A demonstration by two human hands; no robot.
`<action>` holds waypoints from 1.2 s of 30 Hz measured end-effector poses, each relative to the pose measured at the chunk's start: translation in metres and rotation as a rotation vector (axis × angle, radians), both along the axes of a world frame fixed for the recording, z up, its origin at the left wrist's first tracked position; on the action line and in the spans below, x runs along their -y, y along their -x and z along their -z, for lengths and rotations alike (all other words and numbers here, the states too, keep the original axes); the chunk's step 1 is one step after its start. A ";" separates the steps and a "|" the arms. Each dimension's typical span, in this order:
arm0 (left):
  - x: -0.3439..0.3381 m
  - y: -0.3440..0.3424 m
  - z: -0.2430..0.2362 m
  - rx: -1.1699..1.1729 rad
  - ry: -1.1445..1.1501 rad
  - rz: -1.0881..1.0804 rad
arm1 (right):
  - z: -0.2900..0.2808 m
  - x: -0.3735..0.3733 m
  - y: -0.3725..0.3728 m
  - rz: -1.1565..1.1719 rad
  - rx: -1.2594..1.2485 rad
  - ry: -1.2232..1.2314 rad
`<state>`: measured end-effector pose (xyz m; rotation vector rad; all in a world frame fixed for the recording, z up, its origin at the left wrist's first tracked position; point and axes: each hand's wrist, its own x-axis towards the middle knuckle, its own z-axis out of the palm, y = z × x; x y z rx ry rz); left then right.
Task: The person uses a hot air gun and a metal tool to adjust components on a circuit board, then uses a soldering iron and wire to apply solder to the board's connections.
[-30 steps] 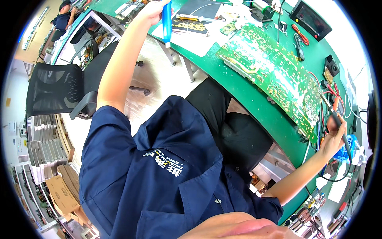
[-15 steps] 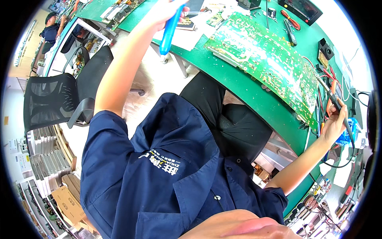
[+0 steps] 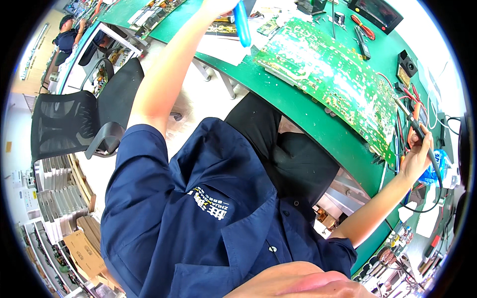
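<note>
My left hand (image 3: 219, 6) is at the upper edge of the view, partly cut off, with its fingers closed around a blue solder sucker (image 3: 242, 27). This tube slants down over white paper, left of a large green circuit board (image 3: 318, 69). The board lies on the green bench, dense with solder points and shining with glare. At the board's right end, my right hand (image 3: 416, 158) grips a soldering iron (image 3: 417, 128) by its black handle. The iron's tip points up and left, close to the board's right edge; whether it touches is unclear.
The green bench (image 3: 278, 94) curves in front of my legs. Behind the board lie a black-framed screen (image 3: 377, 14), a red cable coil (image 3: 362, 27) and a black box with a round opening (image 3: 407, 62). Leads crowd the right. A black chair (image 3: 64, 124) stands left; a person works farther off.
My left hand has moved right and slightly up with the solder sucker, which now hangs nearer the board. My right hand and the soldering iron stay nearly in place.
</note>
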<state>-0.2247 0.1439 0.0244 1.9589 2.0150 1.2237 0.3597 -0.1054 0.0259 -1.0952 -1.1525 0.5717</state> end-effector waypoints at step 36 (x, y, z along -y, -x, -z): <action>0.061 -0.012 -0.055 -0.281 0.375 0.145 | 0.000 0.002 0.010 0.024 0.006 -0.008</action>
